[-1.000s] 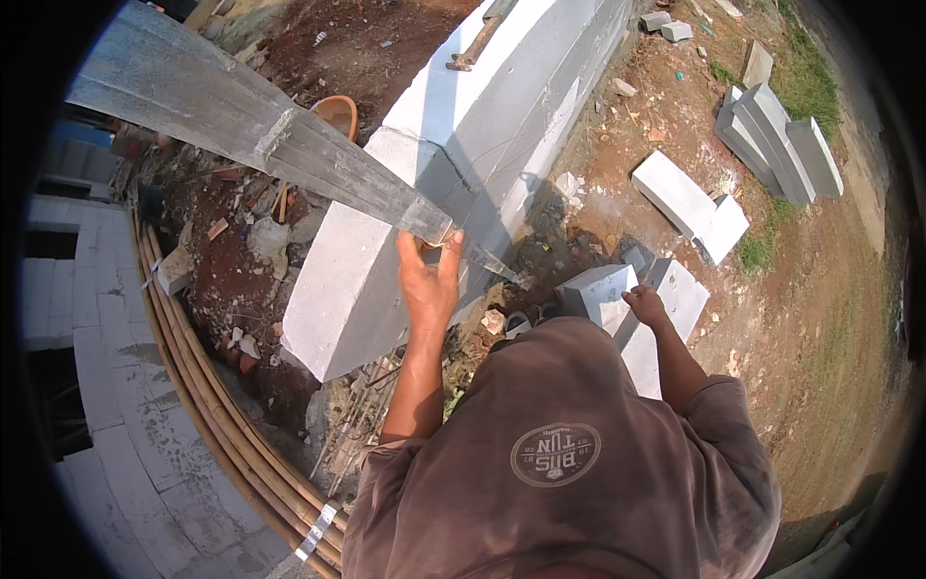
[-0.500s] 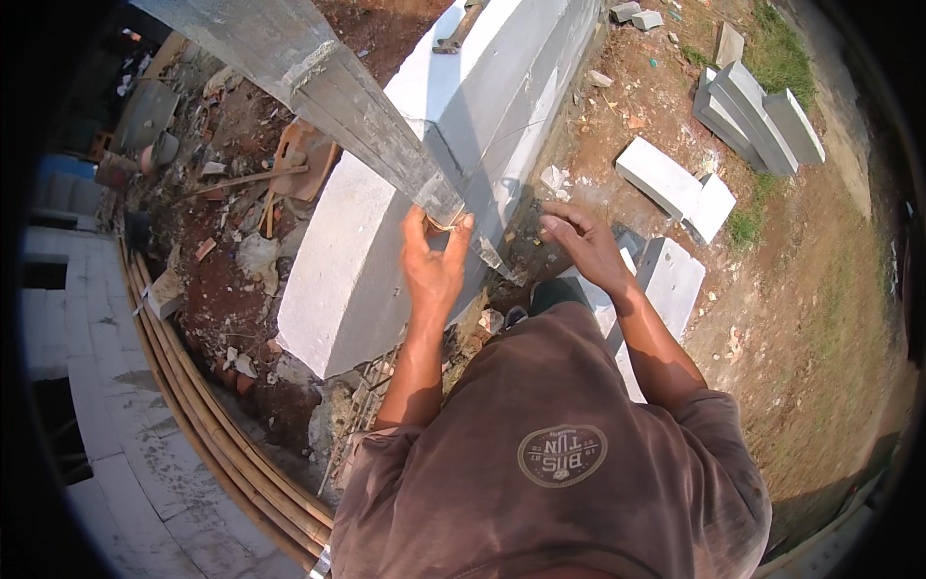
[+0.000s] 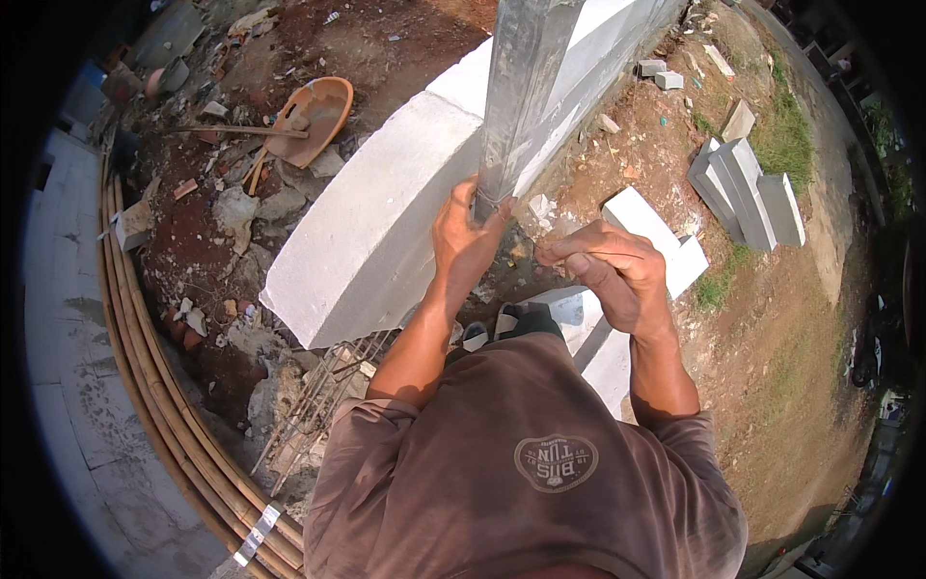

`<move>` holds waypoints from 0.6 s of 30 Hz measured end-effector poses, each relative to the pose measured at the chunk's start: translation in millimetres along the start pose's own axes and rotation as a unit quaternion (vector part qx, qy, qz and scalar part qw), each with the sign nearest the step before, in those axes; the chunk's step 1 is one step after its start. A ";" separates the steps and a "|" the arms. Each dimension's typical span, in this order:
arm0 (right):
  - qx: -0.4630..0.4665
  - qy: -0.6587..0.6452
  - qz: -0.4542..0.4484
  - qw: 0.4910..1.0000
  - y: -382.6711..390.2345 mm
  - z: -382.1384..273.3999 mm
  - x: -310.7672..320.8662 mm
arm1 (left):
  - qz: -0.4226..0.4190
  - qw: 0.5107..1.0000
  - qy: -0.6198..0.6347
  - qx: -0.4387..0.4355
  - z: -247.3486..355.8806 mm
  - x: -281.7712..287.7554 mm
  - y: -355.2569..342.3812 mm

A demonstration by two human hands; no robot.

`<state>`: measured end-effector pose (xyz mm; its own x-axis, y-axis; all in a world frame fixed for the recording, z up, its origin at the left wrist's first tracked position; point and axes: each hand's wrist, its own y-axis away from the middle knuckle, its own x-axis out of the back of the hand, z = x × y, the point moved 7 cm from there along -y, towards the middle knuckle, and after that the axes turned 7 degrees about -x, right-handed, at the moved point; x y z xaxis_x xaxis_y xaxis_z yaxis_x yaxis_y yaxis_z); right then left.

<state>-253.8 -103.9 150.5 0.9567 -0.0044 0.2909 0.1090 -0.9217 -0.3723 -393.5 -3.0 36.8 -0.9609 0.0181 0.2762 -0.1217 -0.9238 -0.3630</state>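
Your left hand (image 3: 461, 239) was clamped around the long grey metal bar (image 3: 524, 92) beside the right edge of the white block wall's (image 3: 381, 188) near end, while your right hand (image 3: 617, 275) stood apart, pinched closed, perhaps on something too thin to tell.

You show two hands, one left hand (image 3: 468, 232) and one right hand (image 3: 617, 275), plus two feet (image 3: 506, 320). You have one long grey beam (image 3: 526, 96), one orange basin (image 3: 333, 96), at least three bamboo poles (image 3: 161, 405), two small block pieces (image 3: 668, 80), at least three leaning slabs (image 3: 748, 188) and two flat-lying white blocks (image 3: 641, 217). The blocks (image 3: 608, 372) behind your right forearm are too hidden for you to count surely.
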 end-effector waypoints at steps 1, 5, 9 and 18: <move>0.072 0.077 -0.042 0.994 -5.2 -25.0 -18.4 | -0.003 1.000 -0.006 -0.012 -0.6 -4.6 -2.7; 0.106 0.138 -0.176 0.969 -15.6 -24.8 -81.6 | -0.032 0.997 0.060 -0.027 -1.2 -34.8 -2.1; 0.140 0.198 -0.113 0.964 -27.2 -19.5 -79.7 | -0.020 0.987 0.147 0.061 -5.4 -48.4 3.6; -0.009 0.228 0.023 0.973 -60.1 12.3 -38.5 | 0.029 0.971 0.239 0.001 12.0 -65.2 -0.3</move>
<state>-293.9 -43.6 150.8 0.7403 -0.2146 0.6371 0.0591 -0.9232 -0.3797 -327.9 -8.5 29.7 -0.9717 0.1412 -0.1896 -0.0641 -0.9293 -0.3636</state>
